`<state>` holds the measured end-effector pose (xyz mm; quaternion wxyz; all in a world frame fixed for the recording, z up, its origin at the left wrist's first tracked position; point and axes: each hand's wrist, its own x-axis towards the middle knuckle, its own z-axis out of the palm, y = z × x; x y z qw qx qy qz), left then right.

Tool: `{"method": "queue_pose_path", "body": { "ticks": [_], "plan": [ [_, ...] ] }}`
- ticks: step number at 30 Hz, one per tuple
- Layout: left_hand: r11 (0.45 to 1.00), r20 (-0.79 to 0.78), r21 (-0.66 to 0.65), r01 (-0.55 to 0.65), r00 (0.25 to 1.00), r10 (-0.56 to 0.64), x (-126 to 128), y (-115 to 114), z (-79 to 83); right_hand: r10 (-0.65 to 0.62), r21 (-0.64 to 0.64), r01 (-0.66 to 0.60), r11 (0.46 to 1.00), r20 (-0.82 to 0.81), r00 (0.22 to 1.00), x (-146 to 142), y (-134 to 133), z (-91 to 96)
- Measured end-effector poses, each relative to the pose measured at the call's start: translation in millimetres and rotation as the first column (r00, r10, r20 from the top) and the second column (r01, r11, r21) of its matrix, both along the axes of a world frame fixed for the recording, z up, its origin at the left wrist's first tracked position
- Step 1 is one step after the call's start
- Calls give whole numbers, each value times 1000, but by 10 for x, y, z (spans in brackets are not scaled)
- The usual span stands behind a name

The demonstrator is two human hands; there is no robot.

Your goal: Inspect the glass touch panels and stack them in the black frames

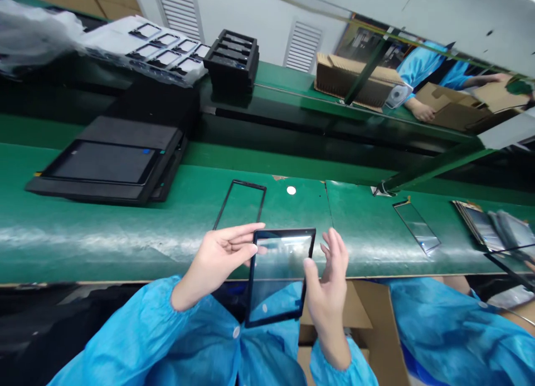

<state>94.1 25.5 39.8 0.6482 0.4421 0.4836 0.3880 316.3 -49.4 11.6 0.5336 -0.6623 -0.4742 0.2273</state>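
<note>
A clear glass touch panel with a black border (pixel 279 274) is held up in front of me, over the bench's front edge. My left hand (pixel 223 258) pinches its left edge near the upper corner, thumb on the front and fingers behind. At the opposite edge is my right hand (pixel 328 286), its thumb overlapping the border and its fingers spread upward beside the panel. Whether that thumb presses on the glass I cannot tell. A thin black rectangular frame (pixel 259 205) lies on the green bench (pixel 184 235) just beyond my left hand, which partly covers it.
At left, a dark screen (pixel 102 162) lies on stacked black foam trays (pixel 137 130). Another panel (pixel 417 228) and stacked panels (pixel 480 224) lie to the right. The raised shelf carries a black tray stack (pixel 232 60). A green post (pixel 434 166) slants upward. Blue sleeves of a co-worker (pixel 455 325) are close by.
</note>
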Motion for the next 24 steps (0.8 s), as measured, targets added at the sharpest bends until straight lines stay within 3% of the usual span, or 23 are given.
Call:
{"method": "queue_pose_path", "body": {
  "ticks": [3,5,14,16,19,22,24],
  "plan": [
    [999,-47,5,49,998,-49,-39,-29,94,117,-75,-143,987,-279,953,113,122,166],
    [998,-79,3,69,995,-68,-65,-47,125,122,-104,-169,980,-359,925,141,170,235],
    [988,-142,90,124,984,-110,-169,-59,47,26,-110,-72,991,-374,927,43,156,323],
    [962,-251,223,159,963,-101,-138,-56,79,54,-100,-95,990,-352,934,-7,169,336],
    [846,-469,411,340,875,-124,-52,-47,156,184,-95,-235,967,-377,908,-125,197,331],
    [779,-544,331,532,782,-303,-13,-19,189,273,-79,-353,932,-489,829,-130,209,305],
    [831,-468,213,514,800,-375,-49,3,171,285,-107,-388,915,-508,813,3,200,271]
  ]
}}
